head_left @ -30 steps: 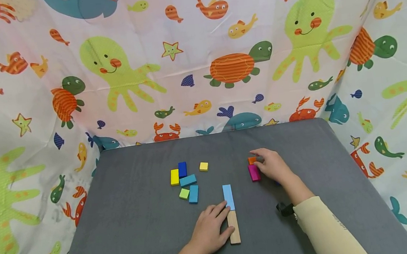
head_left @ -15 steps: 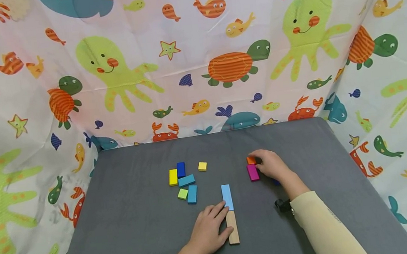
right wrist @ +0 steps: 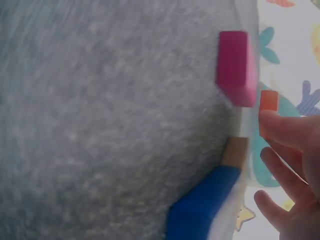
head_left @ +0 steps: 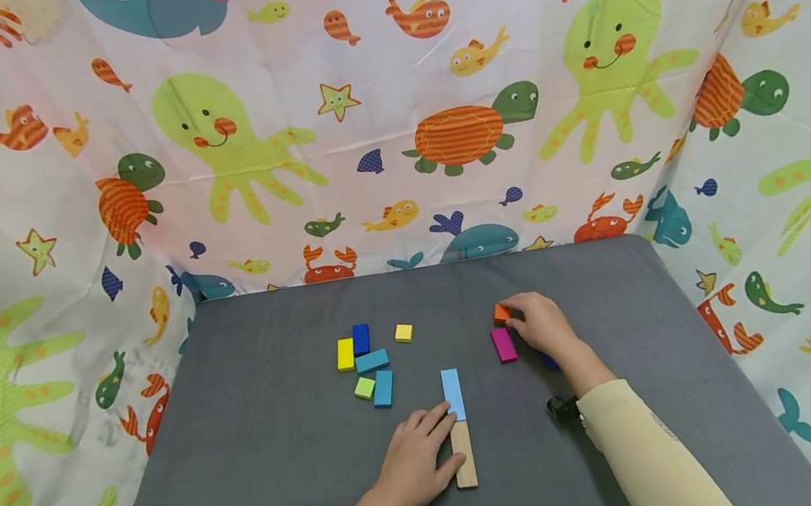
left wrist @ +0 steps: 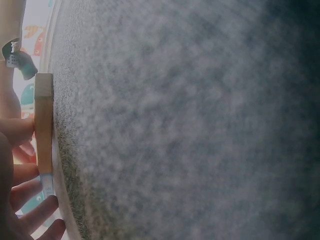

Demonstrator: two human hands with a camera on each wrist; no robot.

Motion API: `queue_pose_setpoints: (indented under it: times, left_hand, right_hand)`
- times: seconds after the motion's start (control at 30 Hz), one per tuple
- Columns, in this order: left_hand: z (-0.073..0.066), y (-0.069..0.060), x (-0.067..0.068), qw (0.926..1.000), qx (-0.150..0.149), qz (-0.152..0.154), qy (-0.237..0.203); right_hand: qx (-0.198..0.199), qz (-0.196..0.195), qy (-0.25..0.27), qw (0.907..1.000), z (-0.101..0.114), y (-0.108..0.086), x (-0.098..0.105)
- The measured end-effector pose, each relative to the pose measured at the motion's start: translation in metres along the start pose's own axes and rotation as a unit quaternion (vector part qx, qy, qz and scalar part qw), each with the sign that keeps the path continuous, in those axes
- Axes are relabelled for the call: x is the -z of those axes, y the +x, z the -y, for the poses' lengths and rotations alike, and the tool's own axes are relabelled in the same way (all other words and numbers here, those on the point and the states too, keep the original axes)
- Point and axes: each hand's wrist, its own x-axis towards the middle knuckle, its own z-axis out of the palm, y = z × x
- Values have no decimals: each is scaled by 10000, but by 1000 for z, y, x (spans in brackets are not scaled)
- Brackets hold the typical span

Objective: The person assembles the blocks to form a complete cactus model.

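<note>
Orange block [head_left: 501, 314] has shifted clear of the magenta block [head_left: 504, 345] since the earlier frame, now tilted, pinched between thumb and finger of the right hand [head_left: 544, 326], toward the far edge of the worktop [head_left: 271, 460]. Left hand [head_left: 417, 459], fingers loosely spread, gripping nothing, touches light-blue block [head_left: 452, 388] and bare-wood block [head_left: 463, 447], end to end, mid-width.

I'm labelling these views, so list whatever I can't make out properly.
Blue block: head view, mostly hidden by the right forearm; right wrist view, cut off by the bottom edge.
Orange block: head view, partly covered by the right hand's fingers.
Tan block: right wrist view, partly hidden behind the blue block.
Sleeve print: head view, too small to read.
</note>
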Motion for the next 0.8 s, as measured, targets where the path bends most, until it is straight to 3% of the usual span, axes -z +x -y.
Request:
queue_pose_setpoints:
  times: [0.3,0.6,0.8]
  left_hand:
    - [-1,-1,3,10000,29,48,-48]
    - [-2,0,3,9999,95,88,-21]
    - [-2,1,2,10000,95,26,2]
  right_hand:
    - [-14,45,648,9979,32,-7,5]
    - [564,-244,839,9946,57,-11,-4]
    - [608,-199,850,9943,63,-13,-12]
